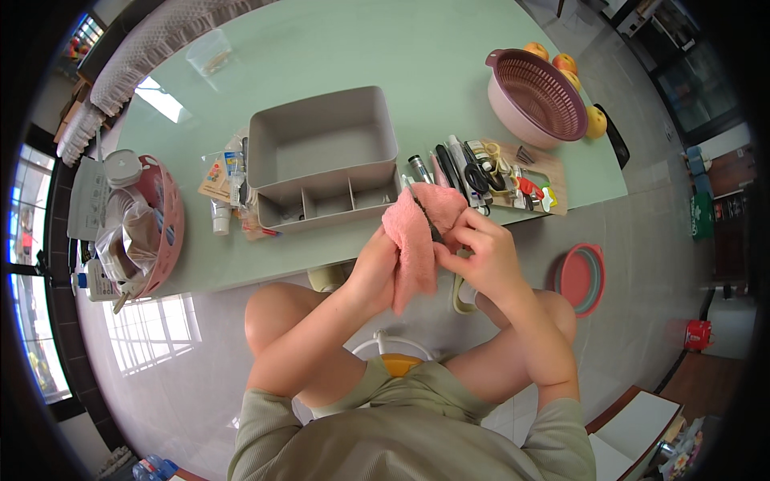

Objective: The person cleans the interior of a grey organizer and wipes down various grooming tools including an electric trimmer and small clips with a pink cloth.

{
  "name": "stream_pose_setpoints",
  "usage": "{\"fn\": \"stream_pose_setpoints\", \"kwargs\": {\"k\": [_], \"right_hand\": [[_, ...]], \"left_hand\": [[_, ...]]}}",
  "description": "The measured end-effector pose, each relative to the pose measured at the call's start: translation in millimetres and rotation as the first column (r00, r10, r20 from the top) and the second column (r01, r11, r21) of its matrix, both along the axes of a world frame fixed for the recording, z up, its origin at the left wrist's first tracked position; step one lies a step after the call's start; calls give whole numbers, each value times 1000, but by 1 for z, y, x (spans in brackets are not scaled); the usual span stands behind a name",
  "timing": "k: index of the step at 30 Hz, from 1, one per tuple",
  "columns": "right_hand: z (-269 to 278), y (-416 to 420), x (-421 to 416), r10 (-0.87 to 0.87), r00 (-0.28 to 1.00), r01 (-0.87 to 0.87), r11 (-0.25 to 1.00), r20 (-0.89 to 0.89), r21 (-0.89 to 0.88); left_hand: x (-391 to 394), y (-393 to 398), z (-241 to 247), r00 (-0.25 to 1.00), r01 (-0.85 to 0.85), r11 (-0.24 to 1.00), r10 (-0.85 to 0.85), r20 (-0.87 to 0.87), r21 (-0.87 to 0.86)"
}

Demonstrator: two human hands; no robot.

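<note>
A pink terry cloth [415,240] is gripped in my left hand [378,264], folded around a slender dark tool [428,219]. One thin, pale end of the tool pokes out at the top of the cloth; its exact kind cannot be made out. My right hand [481,252] pinches the tool's dark lower end at the cloth's right fold. Just beyond both hands stands a grey plastic organizer box [325,135], with one large compartment and three small ones in front. A few tiny bits lie in the small compartments.
Pens, black-handled scissors [476,178] and a wooden board [556,180] with small items lie right of the box. Packets and a white tube [220,217] lie left. A purple colander [535,96] stands by several apples. A filled pink basket [171,228] occupies the left edge.
</note>
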State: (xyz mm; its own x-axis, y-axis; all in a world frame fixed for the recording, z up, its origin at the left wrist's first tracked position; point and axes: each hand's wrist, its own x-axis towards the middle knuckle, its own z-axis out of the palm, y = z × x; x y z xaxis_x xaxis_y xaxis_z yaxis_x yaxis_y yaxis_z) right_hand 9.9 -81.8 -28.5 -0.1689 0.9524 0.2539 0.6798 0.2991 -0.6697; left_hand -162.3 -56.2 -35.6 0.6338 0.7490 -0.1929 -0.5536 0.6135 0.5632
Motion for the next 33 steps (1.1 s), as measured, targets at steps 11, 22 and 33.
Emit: {"fn": "stream_pose_setpoints", "kwargs": {"k": [11, 22, 33], "right_hand": [[19, -12, 8, 3, 1000, -4, 1000, 19, 23], [20, -6, 33, 90, 454, -760, 558, -886, -333], [37, 1, 14, 201, 940, -278, 920, 276, 276]], "left_hand": [[14, -9, -3, 904, -105, 953, 210, -373, 283], [9, -8, 12, 954, -253, 951, 275, -117, 177], [7, 4, 29, 883, -360, 915, 397, -249, 184]]}}
